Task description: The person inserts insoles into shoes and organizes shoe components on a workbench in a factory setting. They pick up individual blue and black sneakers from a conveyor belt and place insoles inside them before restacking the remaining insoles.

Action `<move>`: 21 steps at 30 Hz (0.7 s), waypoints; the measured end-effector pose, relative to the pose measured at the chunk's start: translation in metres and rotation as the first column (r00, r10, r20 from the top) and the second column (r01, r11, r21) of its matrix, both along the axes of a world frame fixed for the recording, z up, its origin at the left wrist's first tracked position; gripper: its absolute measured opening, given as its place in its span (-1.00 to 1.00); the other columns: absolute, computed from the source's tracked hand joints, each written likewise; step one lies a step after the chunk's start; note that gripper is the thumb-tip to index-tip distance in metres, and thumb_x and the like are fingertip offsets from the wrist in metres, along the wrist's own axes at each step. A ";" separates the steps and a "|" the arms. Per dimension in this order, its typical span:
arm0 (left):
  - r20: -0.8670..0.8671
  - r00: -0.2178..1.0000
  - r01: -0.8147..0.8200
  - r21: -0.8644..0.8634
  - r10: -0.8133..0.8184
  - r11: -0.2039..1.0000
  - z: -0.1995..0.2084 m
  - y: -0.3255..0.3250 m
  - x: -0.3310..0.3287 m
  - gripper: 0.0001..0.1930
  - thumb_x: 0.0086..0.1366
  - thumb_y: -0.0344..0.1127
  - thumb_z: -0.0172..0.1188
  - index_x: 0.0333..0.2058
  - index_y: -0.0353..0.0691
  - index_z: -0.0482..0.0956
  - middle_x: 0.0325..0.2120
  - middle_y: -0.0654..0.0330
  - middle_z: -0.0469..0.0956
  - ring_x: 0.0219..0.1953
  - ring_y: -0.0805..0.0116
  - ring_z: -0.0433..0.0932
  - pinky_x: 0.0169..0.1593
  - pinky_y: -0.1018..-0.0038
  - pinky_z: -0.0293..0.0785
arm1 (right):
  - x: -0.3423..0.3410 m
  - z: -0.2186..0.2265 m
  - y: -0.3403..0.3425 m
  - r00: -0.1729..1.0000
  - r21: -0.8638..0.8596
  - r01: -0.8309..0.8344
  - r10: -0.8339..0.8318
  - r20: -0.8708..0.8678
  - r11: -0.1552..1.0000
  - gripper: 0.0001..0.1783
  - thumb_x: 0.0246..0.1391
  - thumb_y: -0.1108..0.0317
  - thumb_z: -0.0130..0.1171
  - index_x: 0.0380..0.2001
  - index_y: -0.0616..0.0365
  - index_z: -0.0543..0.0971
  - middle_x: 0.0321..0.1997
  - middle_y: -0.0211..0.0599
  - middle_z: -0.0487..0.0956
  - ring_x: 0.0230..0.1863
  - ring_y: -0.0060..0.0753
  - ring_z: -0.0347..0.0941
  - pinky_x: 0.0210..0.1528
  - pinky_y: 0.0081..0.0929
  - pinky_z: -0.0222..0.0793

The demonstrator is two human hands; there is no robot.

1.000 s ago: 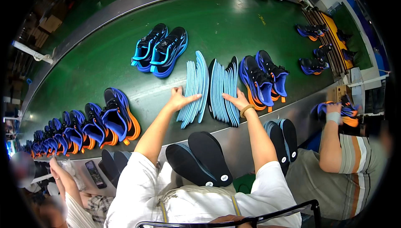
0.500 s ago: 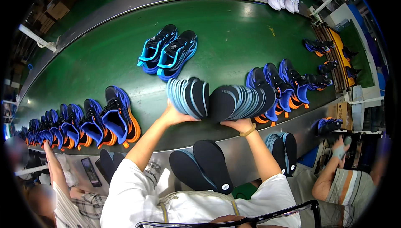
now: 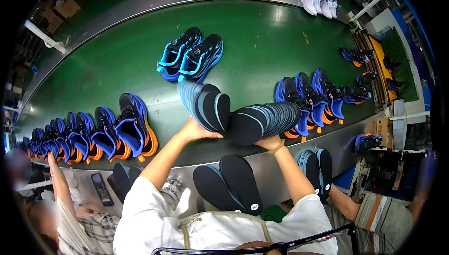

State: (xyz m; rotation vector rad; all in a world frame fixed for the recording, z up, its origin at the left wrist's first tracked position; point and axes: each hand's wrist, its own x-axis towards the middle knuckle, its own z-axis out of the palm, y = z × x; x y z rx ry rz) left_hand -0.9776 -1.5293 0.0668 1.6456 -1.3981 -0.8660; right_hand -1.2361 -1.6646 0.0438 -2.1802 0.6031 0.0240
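My left hand (image 3: 199, 131) grips a fanned stack of black and grey-blue insoles (image 3: 216, 110), its far end smeared by motion. Another fanned stack of insoles (image 3: 276, 118) is held in my right hand (image 3: 270, 143), beside the first over the near edge of the green belt. Fingers of both hands are partly hidden under the insoles. Closer to my body, a pile of black insoles (image 3: 227, 185) with a round white sticker lies on the metal ledge. Just beyond the left stack stands a pair of black and blue sneakers (image 3: 191, 56).
Blue-and-orange sneakers (image 3: 135, 126) line the belt (image 3: 252, 40) at left; several more (image 3: 306, 98) stand at right. More insoles (image 3: 316, 168) sit on the metal ledge (image 3: 180, 173), with a phone (image 3: 102, 189) at left. Co-workers sit on both sides; one hand (image 3: 50, 157) reaches toward the left row.
The two stacks have tilted and spread; the left one swings up and left, the right one fans out more. At right, the co-worker's raised hand has dropped out of sight.
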 end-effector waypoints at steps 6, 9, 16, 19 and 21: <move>-0.006 0.960 -0.278 0.015 0.279 0.960 0.013 -0.016 -0.011 0.10 -0.42 -0.08 0.44 0.09 -0.36 -0.03 0.00 -0.14 0.15 0.06 0.05 0.17 0.09 0.31 0.11 | 0.035 0.046 -0.003 0.909 0.076 0.325 -0.334 0.249 0.943 -0.19 -0.59 0.04 0.39 -0.18 0.24 0.39 -0.17 -0.08 0.46 -0.11 -0.12 0.37 -0.05 -0.34 0.24; -0.021 0.977 -0.197 0.292 0.213 0.936 0.030 -0.018 -0.007 0.16 -0.39 0.22 0.31 0.11 -0.37 -0.04 -0.02 -0.14 0.19 0.05 0.01 0.18 0.09 0.27 0.10 | 0.030 0.055 -0.023 0.964 0.171 0.261 -0.247 -0.097 0.950 -0.24 -0.46 -0.03 0.32 -0.21 0.29 0.40 -0.24 -0.07 0.49 -0.17 -0.18 0.42 -0.14 -0.39 0.30; 0.062 0.971 -0.229 0.529 0.232 0.817 -0.010 -0.013 0.001 0.17 -0.41 0.34 0.24 0.06 -0.47 0.06 0.02 -0.20 0.05 0.11 -0.05 0.05 0.10 0.29 0.09 | 0.022 -0.004 -0.020 0.923 0.089 0.370 -0.355 -0.150 0.925 -0.14 -0.42 -0.15 0.27 -0.12 0.30 0.33 -0.07 0.04 0.32 0.01 -0.08 0.21 0.03 -0.34 0.15; 0.008 0.954 -0.258 0.532 0.300 0.807 -0.021 -0.022 0.008 0.23 -0.42 0.33 0.25 0.06 -0.54 -0.02 0.04 -0.21 -0.03 0.11 -0.01 0.03 0.11 0.35 0.07 | 0.020 -0.010 -0.027 0.867 0.313 0.497 -0.483 -0.126 0.810 -0.09 -0.44 -0.16 0.27 -0.09 0.33 0.30 -0.04 0.05 0.29 0.00 -0.11 0.21 0.07 -0.33 0.10; 0.014 0.971 -0.197 0.602 0.237 0.774 -0.021 -0.031 0.009 0.23 -0.41 0.32 0.27 0.08 -0.50 -0.05 0.05 -0.19 -0.04 0.12 -0.01 0.02 0.13 0.35 0.05 | 0.021 -0.015 -0.032 0.842 0.344 0.538 -0.510 -0.176 0.770 -0.06 -0.43 -0.14 0.28 -0.07 0.38 0.26 -0.01 0.06 0.23 0.02 -0.12 0.19 0.08 -0.35 0.09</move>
